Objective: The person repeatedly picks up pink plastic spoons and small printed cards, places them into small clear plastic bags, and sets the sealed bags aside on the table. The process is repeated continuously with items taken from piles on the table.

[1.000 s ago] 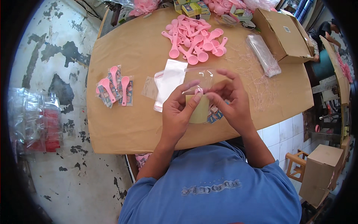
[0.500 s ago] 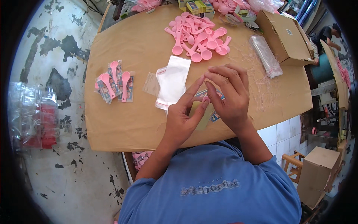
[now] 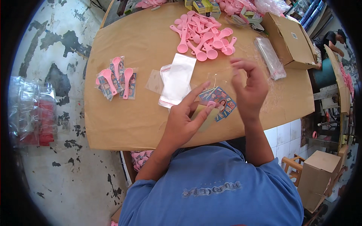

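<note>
My left hand (image 3: 188,115) is closed around a small packet with a pale yellowish card (image 3: 206,117) in it. A pink spoon (image 3: 211,104) shows just its end at my thumb; the rest is hidden by my fingers. Beneath and beside it on the table lie blue printed cards (image 3: 223,103). My right hand (image 3: 252,84) is raised to the right of these cards, apart from the packet. Its fingers are curled and smeared by motion, so I cannot tell whether anything thin is between them. Ahead of my left hand lies a stack of clear-and-white plastic bags (image 3: 177,81).
A heap of pink spoons (image 3: 203,35) lies at the far middle. At the left are several bagged spoons with cards (image 3: 116,79). A bundle of clear bags (image 3: 270,58) and a cardboard box (image 3: 288,39) stand far right, near scattered thin strips (image 3: 269,94).
My right hand has moved away from my left, to the right, uncovering the blue printed cards. My left hand keeps its hold on the packet, nearly in place.
</note>
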Demonstrator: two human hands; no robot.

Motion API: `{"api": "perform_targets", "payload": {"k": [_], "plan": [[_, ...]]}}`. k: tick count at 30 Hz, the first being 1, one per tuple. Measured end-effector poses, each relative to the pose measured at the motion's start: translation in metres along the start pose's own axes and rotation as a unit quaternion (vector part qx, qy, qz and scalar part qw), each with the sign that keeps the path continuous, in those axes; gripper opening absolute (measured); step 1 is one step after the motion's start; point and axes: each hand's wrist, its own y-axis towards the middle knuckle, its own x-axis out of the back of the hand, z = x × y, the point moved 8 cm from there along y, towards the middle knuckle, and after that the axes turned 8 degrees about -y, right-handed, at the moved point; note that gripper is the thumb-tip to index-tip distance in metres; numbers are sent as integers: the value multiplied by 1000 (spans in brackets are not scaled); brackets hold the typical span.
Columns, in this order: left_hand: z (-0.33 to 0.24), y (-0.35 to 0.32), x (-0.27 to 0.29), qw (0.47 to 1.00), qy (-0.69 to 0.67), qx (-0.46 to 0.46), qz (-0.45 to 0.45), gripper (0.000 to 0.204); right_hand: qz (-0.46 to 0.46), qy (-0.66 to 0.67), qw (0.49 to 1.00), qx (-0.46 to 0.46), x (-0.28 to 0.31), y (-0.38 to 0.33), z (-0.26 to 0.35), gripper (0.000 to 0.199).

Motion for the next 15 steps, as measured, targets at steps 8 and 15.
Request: {"api": "perform_targets", "payload": {"k": [8, 15], "plan": [[9, 11, 11, 981, -183, -19, -64, 27, -56, 504, 840, -190, 27, -9, -67, 6], [14, 17, 14, 982, -154, -92, -61, 25, 204, 371, 852, -306, -16, -48, -37, 14]]}}
